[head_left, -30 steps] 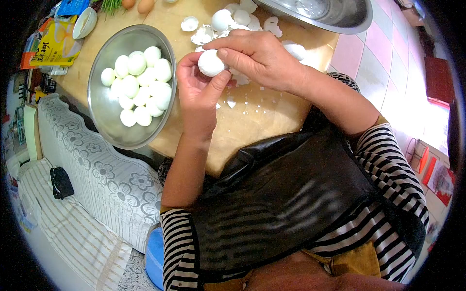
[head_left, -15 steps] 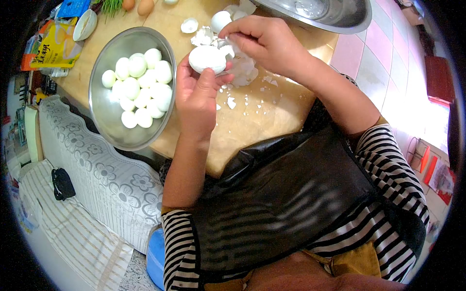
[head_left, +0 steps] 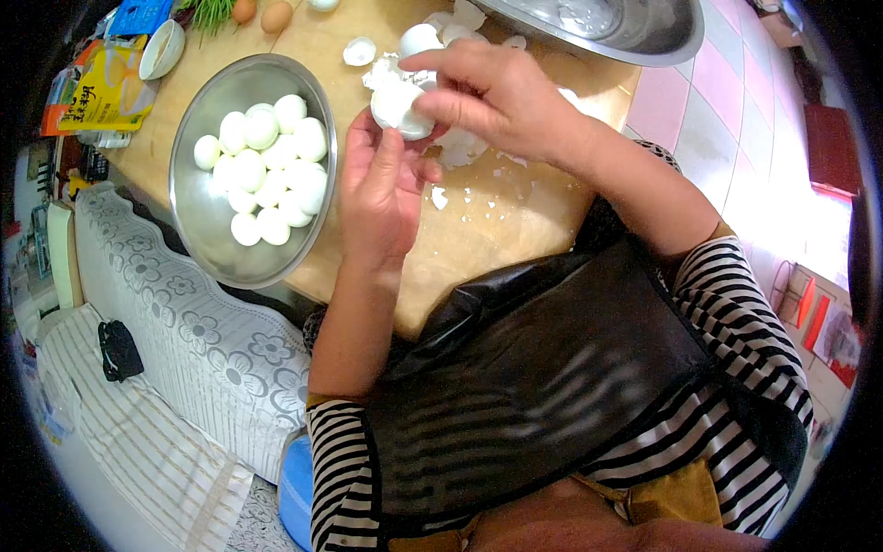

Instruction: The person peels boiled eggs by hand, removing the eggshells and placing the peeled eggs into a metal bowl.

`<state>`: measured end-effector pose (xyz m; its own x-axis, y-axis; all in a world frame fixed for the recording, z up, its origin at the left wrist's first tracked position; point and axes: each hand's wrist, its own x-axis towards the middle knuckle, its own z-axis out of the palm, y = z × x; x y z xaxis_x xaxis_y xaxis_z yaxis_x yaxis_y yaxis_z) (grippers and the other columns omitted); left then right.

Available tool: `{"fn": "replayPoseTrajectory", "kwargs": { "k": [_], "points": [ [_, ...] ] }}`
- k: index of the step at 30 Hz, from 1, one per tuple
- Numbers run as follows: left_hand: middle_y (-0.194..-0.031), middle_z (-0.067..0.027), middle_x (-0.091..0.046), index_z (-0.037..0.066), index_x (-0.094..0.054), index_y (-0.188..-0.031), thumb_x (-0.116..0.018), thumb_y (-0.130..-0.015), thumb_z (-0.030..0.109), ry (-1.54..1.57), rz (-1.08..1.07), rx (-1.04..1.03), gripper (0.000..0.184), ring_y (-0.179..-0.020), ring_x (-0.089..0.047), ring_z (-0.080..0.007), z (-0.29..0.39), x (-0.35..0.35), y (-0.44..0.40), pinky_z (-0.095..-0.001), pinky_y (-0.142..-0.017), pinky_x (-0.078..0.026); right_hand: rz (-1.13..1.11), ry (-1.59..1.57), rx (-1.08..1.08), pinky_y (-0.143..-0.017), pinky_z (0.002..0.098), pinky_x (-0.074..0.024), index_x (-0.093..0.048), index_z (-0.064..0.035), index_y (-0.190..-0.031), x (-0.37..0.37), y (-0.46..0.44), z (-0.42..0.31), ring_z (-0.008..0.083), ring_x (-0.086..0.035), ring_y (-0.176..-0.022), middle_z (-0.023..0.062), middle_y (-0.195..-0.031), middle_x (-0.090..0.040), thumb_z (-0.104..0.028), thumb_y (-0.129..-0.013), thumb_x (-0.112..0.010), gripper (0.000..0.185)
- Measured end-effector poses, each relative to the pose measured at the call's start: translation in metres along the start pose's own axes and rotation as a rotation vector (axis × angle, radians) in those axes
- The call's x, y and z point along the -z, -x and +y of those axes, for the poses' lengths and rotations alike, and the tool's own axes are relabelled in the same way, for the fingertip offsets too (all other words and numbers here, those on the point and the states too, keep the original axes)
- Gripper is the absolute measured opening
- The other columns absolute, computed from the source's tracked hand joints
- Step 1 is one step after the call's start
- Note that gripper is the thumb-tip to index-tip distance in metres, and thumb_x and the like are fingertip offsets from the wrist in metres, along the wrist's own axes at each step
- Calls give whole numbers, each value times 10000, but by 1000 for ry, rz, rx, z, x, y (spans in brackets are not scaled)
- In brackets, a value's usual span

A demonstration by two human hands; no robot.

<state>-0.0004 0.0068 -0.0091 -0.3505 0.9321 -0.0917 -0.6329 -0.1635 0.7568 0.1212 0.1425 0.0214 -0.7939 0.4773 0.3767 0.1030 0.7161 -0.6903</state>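
Observation:
My left hand (head_left: 382, 189) holds a white egg (head_left: 394, 112) in its fingers, thumb along the near side. A ragged edge of shell shows on the egg's surface. My right hand (head_left: 520, 97) reaches over from the right, its thumb against the egg and its forefinger curved above it; the fingertips partly hide the egg. Just behind them lie another white egg (head_left: 419, 40) and a pile of broken eggshell (head_left: 462, 147). To the left, a steel bowl (head_left: 207, 241) contains several smooth, peeled eggs (head_left: 248, 170).
A large steel basin (head_left: 635, 46) stands at the table's far right edge. Shell crumbs (head_left: 440, 197) dot the wooden tabletop (head_left: 460, 262). Brown eggs (head_left: 276, 17), green stalks (head_left: 212, 13), a small white bowl (head_left: 163, 50) and a yellow packet (head_left: 108, 85) sit at the far left.
The egg has turned and shifted slightly right in my left hand. My right hand has moved from beyond the egg onto it, with thumb and forefinger spread wider.

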Motion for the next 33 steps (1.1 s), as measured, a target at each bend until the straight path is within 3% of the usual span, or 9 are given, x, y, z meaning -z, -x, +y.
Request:
{"fn": "replayPoseTrajectory", "kwargs": {
  "k": [2,8,12,16,27,33],
  "points": [
    [-1230,-113,-532,29,-335,-1339,-471,-997,187,49,-4,9,401,-1009,-586,-204,-3,3,1,-272,-661,-491,-49,5,45,-641,349,-483,-587,-86,-1248,-8,2,-1,247,-605,-705,124,-783,-581,-305,-864,-676,451],
    [-1198,-97,-530,47,-342,-1328,-568,-951,175,1,4,-12,458,-978,-577,-176,-9,7,3,-272,-672,-519,-110,-13,107,-669,359,-486,-567,-94,-1287,-10,5,-4,288,-608,-741,129,-832,-578,-266,-894,-633,434],
    [-1191,-107,-533,35,-361,-1300,-624,-920,184,14,9,-22,485,-961,-608,-217,-8,7,3,-275,-649,-554,-104,-89,123,-687,367,-486,-573,-95,-1284,-10,5,-1,297,-606,-763,138,-843,-578,-238,-910,-611,402],
    [-1176,-115,-547,12,-376,-1285,-633,-917,209,25,-18,-34,490,-946,-641,-268,-7,7,3,-285,-640,-570,-75,-115,133,-703,375,-487,-611,-96,-1234,-8,3,-3,301,-604,-778,144,-847,-581,-194,-924,-584,326],
    [-1153,-122,-588,2,-410,-1285,-636,-914,221,-103,11,-47,486,-967,-638,-245,-2,0,5,-262,-618,-523,66,29,180,-600,329,-493,-678,-68,-1049,-3,-1,6,266,-627,-669,109,-762,-626,-129,-883,-611,190],
    [-1215,-167,-572,2,-382,-1310,-615,-922,187,-98,-7,-22,489,-976,-632,-242,4,0,4,-235,-571,-471,51,77,-110,-642,346,-501,-686,-47,-996,-3,-4,16,267,-642,-722,152,-830,-638,-138,-878,-623,162]
  ]
}}
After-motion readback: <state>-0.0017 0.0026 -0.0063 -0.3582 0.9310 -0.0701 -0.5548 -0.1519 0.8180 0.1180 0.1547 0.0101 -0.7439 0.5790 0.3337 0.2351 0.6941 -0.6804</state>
